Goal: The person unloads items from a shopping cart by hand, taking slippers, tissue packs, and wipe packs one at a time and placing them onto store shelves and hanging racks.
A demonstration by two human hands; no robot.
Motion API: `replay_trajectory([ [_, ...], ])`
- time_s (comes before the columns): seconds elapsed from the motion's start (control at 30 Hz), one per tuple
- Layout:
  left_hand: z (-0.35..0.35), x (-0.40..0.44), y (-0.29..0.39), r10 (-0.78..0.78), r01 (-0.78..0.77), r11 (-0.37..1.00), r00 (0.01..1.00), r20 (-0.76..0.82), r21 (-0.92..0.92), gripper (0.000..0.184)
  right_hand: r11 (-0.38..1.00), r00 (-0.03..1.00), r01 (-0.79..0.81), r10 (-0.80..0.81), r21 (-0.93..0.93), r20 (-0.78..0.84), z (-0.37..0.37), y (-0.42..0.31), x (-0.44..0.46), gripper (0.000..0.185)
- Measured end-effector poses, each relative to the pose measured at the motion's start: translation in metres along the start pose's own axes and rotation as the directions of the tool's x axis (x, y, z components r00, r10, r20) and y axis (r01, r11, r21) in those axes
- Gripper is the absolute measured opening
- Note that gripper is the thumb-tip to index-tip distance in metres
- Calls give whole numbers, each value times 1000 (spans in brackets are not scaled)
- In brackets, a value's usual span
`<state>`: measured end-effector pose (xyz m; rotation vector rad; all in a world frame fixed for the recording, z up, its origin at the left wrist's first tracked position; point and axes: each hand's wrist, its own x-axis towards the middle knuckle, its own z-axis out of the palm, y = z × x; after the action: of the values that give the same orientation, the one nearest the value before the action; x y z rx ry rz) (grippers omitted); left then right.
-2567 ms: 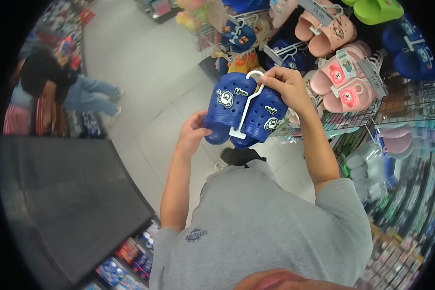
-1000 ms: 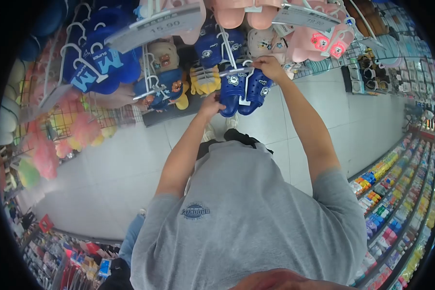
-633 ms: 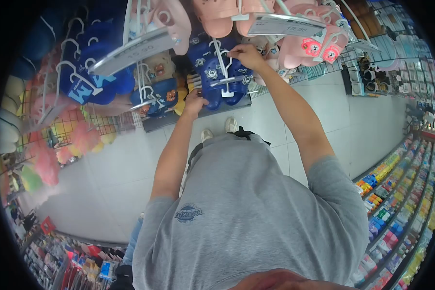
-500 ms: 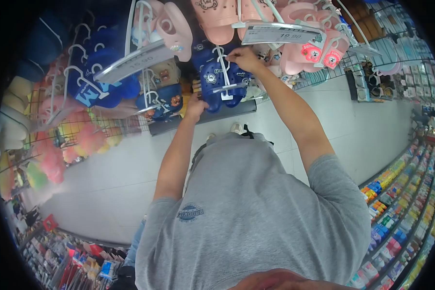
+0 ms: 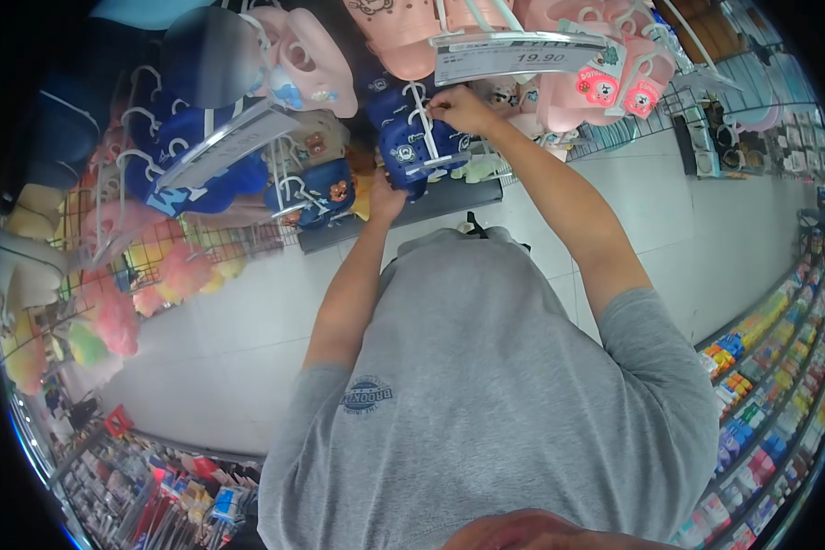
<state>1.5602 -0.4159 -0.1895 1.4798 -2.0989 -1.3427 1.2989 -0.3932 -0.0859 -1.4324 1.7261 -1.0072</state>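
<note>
- Navy-blue perforated plastic clogs with white cartoon-bear badges point(image 5: 404, 154): upper middle of the frame, among the hanging stock, toes pointing down the frame.
- White plastic hanger point(image 5: 428, 136): runs between the two clogs; a narrow clear label strip point(image 5: 437, 165) crosses in front of its lower part.
- Right hand point(image 5: 461, 111): upper middle, thumb and fingers pinched narrow on the upper end of the hanger.
- Left hand point(image 5: 389, 196): lower left of the clogs, touching their edge near the toe; some fingers hidden, so firmness of hold cannot be told.
- Dark-blue slippers with a brown bear ornament point(image 5: 325, 191): hung just left of the left hand.
- Pale-pink perforated clogs point(image 5: 401, 41): top middle, above the navy pair.
- Grey-and-white price label reading 19.90 point(image 5: 521, 59): in front of the pale-pink pair, above the right hand.
- Pink slippers with round bear badges point(image 5: 573, 105): upper right, beyond the right hand.
</note>
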Motion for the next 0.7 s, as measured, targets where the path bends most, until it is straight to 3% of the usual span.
replay_trajectory([
  [0.1, -4, -1, 15, 56, -57, 985, 998, 11, 166, 52, 999, 999, -24, 23, -25, -50, 2, -2, -7, 18],
  [0.17, -8, -9, 23, -87, 68, 981, 991, 98, 180, 53, 999, 996, -25, 22, -38, -83, 3, -6, -13, 18],
  [0.2, -7, -7, 20, -78, 55, 980, 990, 117, 193, 53, 998, 996, -22, 18, -51, -86, 4, -4, -16, 18],
  [0.27, -1, -4, 8, -34, 16, 992, 991, 133, 129, 57, 999, 975, -5, -4, -38, -224, 7, 3, -25, 23],
  [0.33, 9, 2, -12, 24, -47, 975, 994, 109, 216, 54, 978, 933, -141, 183, 155, -308, 4, -5, -45, 21],
  [0.37, 15, 5, -23, 82, -96, 953, 995, 60, 287, 52, 993, 913, -43, 84, 110, -398, 3, 3, -54, 20],
  [0.4, 17, 7, -28, 83, -100, 968, 993, 83, 230, 50, 985, 889, -73, 135, 155, -438, 3, 2, -69, 18],
  [0.47, 23, 3, -29, -55, 29, 971, 994, 100, 239, 46, 969, 835, -131, 221, 209, -503, 4, 10, -99, 19],
  [0.5, 30, 2, -49, -64, 18, 955, 987, 144, 297, 42, 970, 818, -128, 222, 208, -531, 7, 13, -115, 20],
  [0.57, 43, -3, -89, -82, -20, 913, 969, 233, 408, 35, 938, 811, -191, 316, 288, -492, 7, 34, -157, 21],
  [0.6, 45, -10, -86, -170, -14, 848, 940, 297, 529, 37, 914, 808, -178, 347, 365, -475, 12, 59, -178, 21],
  [0.67, 67, -26, -148, -191, 32, 913, 914, 358, 407, 33, 823, 744, -333, 529, 460, -409, 13, 82, -234, 22],
  [0.7, 71, -40, -157, -219, 28, 913, 876, 430, 407, 31, 834, 716, -426, 547, 350, -433, 21, 118, -271, 25],
])
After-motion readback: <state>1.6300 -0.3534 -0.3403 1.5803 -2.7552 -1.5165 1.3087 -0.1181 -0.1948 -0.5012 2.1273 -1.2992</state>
